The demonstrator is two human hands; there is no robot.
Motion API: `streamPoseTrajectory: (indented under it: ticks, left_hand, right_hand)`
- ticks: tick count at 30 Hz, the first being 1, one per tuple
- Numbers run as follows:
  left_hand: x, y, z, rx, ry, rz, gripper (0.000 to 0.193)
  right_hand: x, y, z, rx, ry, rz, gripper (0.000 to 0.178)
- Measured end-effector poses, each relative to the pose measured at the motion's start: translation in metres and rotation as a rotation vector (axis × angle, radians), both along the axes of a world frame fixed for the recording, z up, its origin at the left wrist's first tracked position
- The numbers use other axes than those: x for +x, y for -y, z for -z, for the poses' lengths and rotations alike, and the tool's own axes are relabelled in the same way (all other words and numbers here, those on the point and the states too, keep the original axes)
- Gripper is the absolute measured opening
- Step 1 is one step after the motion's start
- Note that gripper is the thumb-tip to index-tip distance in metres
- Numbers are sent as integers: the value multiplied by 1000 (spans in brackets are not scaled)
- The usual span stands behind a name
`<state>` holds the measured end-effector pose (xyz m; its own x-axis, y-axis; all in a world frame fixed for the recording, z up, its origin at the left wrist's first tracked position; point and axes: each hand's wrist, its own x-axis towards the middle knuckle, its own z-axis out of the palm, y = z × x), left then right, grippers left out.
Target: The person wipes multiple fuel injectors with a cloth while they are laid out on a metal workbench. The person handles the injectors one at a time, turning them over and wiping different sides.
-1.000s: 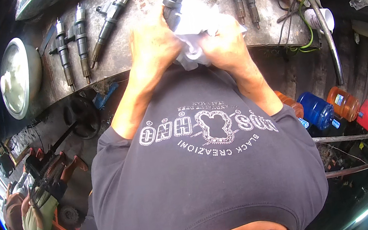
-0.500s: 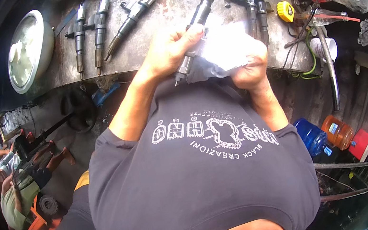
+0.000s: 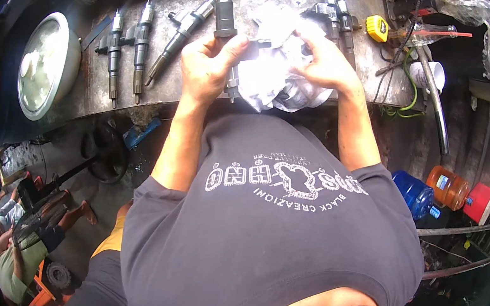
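Observation:
My left hand (image 3: 206, 72) is closed around a metal fuel injector (image 3: 224, 9), which stands almost upright in the view, its thin tip below my fingers. My right hand (image 3: 327, 63) pinches a crumpled white cloth (image 3: 275, 81) beside the injector. Glare washes out much of the cloth, and the injector's middle is partly hidden by my left fingers. To the left on the metal bench lie three more injectors, one (image 3: 179, 40) slanted close to my left hand. Further injectors (image 3: 345, 22) lie beyond my right hand.
A white-rimmed round bowl (image 3: 76, 58) stands at the bench's left. On the right are a yellow tape measure (image 3: 377, 28), a glass bottle (image 3: 431, 32), cables and a clear plastic bag (image 3: 477, 1). A blue water jug (image 3: 415, 193) stands lower right. Other people (image 3: 12, 260) are at far left.
The injector has swung from a rightward slant to nearly upright. My right hand has moved slightly up and left, and the cloth now spreads lower beside the injector.

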<state>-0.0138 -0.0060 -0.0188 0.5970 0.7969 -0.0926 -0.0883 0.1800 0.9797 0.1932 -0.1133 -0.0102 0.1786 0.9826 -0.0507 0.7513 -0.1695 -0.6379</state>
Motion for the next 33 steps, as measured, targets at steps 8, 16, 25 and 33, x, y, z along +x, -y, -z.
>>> streamPoseTrajectory:
  ticks: [8,16,25,33]
  left_hand:
    - [0,8,13,-112,-21,-79,24]
    - [5,17,-5,272,-136,-96,19]
    - [4,9,-18,33,-21,-41,21]
    - [-15,0,-25,1179,-200,25,30]
  right_hand:
    - [-64,2,-53,360,527,48,44]
    - [-46,-14,-60,463,-256,154,45]
    - [-51,-7,-42,537,-47,-50,52]
    - [-8,-2,-47,241,-1109,43,46]
